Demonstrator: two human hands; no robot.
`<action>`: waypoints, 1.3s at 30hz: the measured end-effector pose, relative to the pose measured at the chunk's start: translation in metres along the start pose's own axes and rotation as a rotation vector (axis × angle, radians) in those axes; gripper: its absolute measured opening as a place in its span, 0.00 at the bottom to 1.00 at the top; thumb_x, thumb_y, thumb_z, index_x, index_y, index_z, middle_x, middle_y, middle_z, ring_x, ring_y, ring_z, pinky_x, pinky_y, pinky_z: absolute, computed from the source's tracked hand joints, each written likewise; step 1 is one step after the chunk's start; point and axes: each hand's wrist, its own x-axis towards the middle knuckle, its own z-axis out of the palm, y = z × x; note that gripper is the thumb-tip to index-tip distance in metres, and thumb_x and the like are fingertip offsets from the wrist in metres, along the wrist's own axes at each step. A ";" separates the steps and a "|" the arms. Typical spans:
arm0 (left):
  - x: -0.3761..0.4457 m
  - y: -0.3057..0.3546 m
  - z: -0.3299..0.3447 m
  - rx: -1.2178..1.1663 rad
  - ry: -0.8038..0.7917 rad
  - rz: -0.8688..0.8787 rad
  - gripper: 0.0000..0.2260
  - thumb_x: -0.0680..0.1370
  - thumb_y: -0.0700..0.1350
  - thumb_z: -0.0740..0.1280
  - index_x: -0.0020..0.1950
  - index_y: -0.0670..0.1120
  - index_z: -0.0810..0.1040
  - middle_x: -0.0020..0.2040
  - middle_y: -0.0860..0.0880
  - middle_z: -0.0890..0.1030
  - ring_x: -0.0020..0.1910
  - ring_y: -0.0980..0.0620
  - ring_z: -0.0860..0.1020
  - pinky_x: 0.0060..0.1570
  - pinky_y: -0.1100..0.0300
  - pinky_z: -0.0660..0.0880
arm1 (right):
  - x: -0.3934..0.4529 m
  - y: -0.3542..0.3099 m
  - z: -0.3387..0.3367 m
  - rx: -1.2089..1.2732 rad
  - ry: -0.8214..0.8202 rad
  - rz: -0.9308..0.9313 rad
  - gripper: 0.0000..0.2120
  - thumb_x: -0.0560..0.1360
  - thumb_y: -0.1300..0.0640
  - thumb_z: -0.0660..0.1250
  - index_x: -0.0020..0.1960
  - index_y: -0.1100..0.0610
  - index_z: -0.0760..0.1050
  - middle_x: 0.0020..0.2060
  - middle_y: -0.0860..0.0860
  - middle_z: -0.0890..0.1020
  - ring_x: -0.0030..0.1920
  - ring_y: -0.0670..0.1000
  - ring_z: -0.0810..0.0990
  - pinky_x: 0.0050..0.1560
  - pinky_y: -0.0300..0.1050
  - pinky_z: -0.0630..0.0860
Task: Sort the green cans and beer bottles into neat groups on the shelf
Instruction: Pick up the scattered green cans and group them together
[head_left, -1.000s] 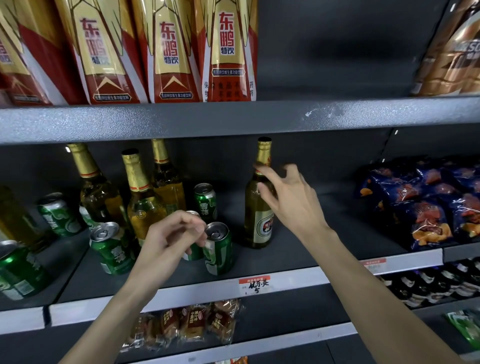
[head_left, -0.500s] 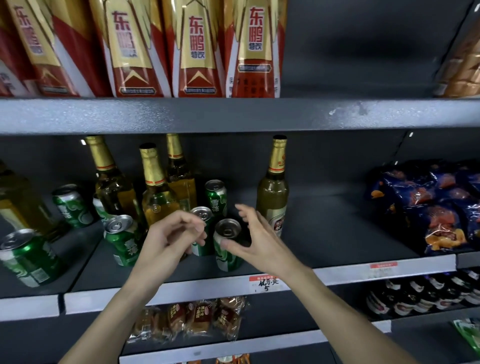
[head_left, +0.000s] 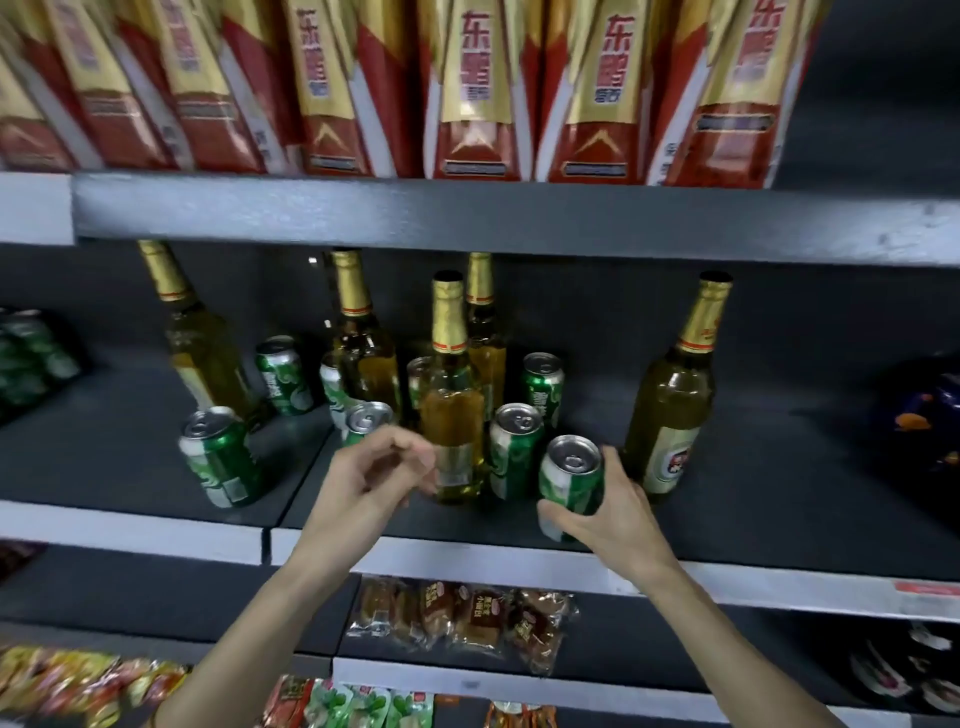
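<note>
So on the middle shelf (head_left: 135, 527) things are still pretty mixed. Near its left end we've got one green can (head_left: 222, 457) standing alone toward the front edge, with a beer bottle (head_left: 200, 343) behind it. Moving toward the middle, there's the main huddle: bottles and cans jammed together, with the front bottle (head_left: 451, 410) right in the thick of it.

Our left hand (head_left: 374, 478) hovers just in front of that huddle, fingers loosely curled, and as far as we can tell it's holding nothing. Our right hand (head_left: 608, 512) is wrapped around the front can (head_left: 570, 480) by the shelf's front edge, just left of the lone bottle (head_left: 675, 400) standing apart on the right.

What could go wrong: the can is tilted in our grip and close to that lone bottle, so swinging it right could clip the glass. The left hand is also really near the front bottle, and those tall bottles would probably tip easily and take the neighbouring cans with them.

Hard to see: cans behind the bottles are partly hidden, the far-left stuff is a blur, and motion blur smears the left fingers.
</note>
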 end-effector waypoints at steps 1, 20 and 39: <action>-0.001 -0.003 -0.008 0.008 0.015 -0.004 0.08 0.78 0.45 0.69 0.47 0.40 0.81 0.38 0.48 0.84 0.39 0.51 0.82 0.37 0.61 0.73 | -0.003 -0.004 -0.001 0.005 0.004 -0.005 0.29 0.65 0.42 0.82 0.58 0.41 0.68 0.52 0.34 0.79 0.53 0.35 0.78 0.50 0.35 0.73; 0.005 -0.069 -0.164 0.486 0.702 -0.101 0.38 0.69 0.53 0.83 0.73 0.48 0.66 0.63 0.50 0.72 0.66 0.47 0.71 0.63 0.53 0.71 | -0.035 -0.168 0.030 0.080 -0.101 -0.358 0.31 0.60 0.29 0.76 0.60 0.32 0.70 0.55 0.27 0.80 0.54 0.30 0.79 0.48 0.34 0.74; -0.035 -0.049 -0.200 0.416 0.710 -0.214 0.25 0.67 0.57 0.83 0.56 0.51 0.75 0.50 0.56 0.84 0.50 0.57 0.83 0.45 0.58 0.80 | 0.000 -0.184 0.095 0.189 -0.346 -0.481 0.35 0.60 0.24 0.74 0.62 0.35 0.71 0.56 0.36 0.82 0.57 0.38 0.80 0.57 0.51 0.80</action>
